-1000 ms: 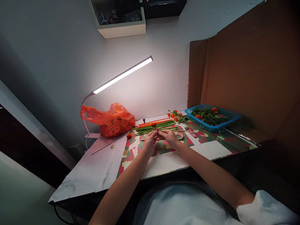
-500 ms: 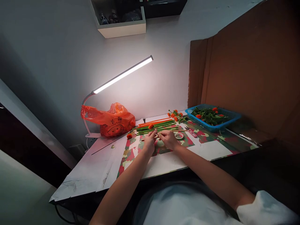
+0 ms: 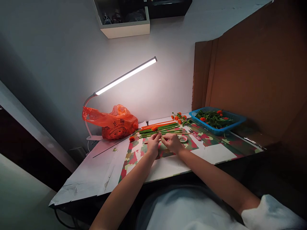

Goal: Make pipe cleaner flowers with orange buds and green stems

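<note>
Your orange plastic bag (image 3: 112, 123) carried dark printed characters and a round emblem on its near face, but the print was too small to read. No other writing showed on the desk.

The desk (image 3: 83, 172) had a torn, ragged left edge, and its near edge ran just above your lap. A broad pale stretch lay bare at the near left, while the camouflage-patterned mat (image 3: 134, 156) covered the middle. A tall brown cardboard sheet (image 3: 251, 64) walled off the right side, with the blue basket (image 3: 217, 119) of green cuttings and orange blooms just before it. The lamp (image 3: 124, 76) slanted overhead at the far left, and a shelf (image 3: 124, 28) hung on the wall above.

Both your forearms reached out from the near edge and met over the middle of the mat. Your left hand (image 3: 153, 144) and right hand (image 3: 171, 142) sat almost touching, fingers curled inward and pinching a thin green stem (image 3: 160, 138) between them. The stem's orange flower head (image 3: 154, 128) stood just beyond your left fingertips. The exact grip of each finger was too small to make out.

A row of green and orange sticks (image 3: 160, 127) lay just beyond your hands. A roll of tape (image 3: 183, 138) sat just right of your right hand, and a loose orange bloom (image 3: 132, 138) lay to the left.
</note>
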Tool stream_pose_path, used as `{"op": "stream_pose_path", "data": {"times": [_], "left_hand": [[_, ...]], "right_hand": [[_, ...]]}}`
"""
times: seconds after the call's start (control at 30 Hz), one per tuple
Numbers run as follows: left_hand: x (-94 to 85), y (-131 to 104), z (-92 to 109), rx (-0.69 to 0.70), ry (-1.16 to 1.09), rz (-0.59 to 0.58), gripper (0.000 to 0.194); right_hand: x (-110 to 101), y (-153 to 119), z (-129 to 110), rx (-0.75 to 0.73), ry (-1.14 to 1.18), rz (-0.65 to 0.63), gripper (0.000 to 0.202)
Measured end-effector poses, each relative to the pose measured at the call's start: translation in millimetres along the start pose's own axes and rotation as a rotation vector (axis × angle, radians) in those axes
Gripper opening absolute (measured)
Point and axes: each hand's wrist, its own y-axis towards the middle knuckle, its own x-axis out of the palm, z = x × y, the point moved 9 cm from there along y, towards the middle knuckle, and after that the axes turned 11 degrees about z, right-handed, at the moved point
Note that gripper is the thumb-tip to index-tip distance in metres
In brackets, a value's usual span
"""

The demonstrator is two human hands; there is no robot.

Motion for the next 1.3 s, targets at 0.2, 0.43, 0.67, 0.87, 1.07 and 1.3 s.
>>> {"op": "stream_pose_path", "data": {"times": [0.2,0.43,0.67,0.87,1.07,1.3], "left_hand": [[1.0,-3,12,0.101,0.057,-0.017,0.034],[3.8,-4,12,0.052,0.005,-0.041,0.034],[23.3,-11,6,-0.192,-0.211,-0.216,0.036],[18.5,-7,9,-0.179,-0.224,-0.161,0.033],[13.8,-5,9,-0.164,-0.184,-0.101,0.036],[3.3,-2,6,-0.141,-0.153,-0.029,0.039]], "right_hand": [[3,-2,8,0.058,0.004,0.009,0.031],[6,0,17,0.263,0.243,-0.012,0.036],[29,-10,28,0.786,0.925,-0.217,0.027],[35,-14,24,0.841,1.046,-0.264,0.022],[35,-8,18,0.687,0.973,-0.275,0.034],[22,-3,13,0.342,0.471,-0.212,0.038]]}}
